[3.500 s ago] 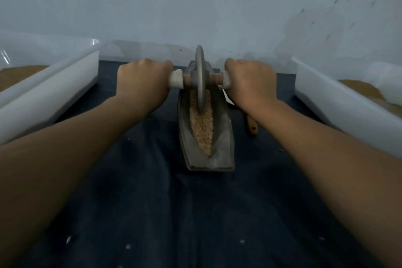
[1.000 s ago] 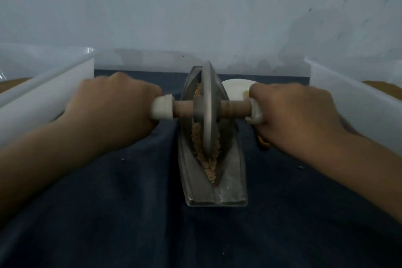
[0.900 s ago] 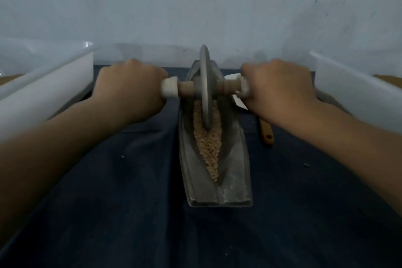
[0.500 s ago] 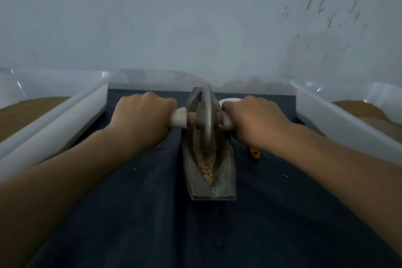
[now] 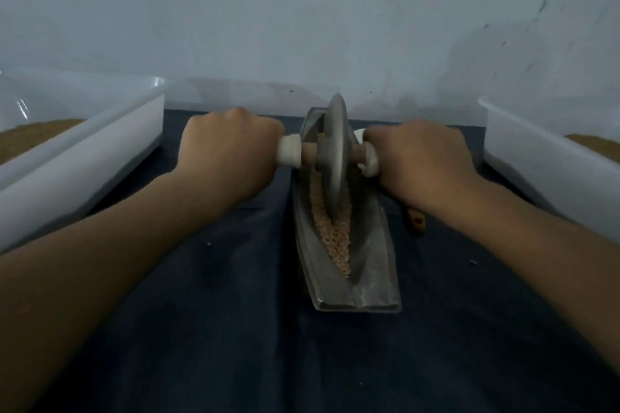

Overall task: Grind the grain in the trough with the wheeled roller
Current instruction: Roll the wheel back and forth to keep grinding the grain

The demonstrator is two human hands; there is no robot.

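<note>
Two bins [image 5: 84,164] flank dark cloth [image 5: 235,329] | pale wall [image 5: 302,10] | left hand [image 5: 228,154], right hand [image 5: 419,161] gripping roller [image 5: 335,157]

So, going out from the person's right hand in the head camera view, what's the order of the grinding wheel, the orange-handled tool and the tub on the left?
From the right hand:
1. Orange-handled tool, just under the wrist, partly hidden.
2. Grinding wheel, along the axle toward the middle. These two are close to call.
3. Left tub, far across, beyond the left hand.

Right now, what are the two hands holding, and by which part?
Both hold the wheeled roller by its axle handles: left hand on the left end, right hand on the right end. The disc stands in the trough.
</note>
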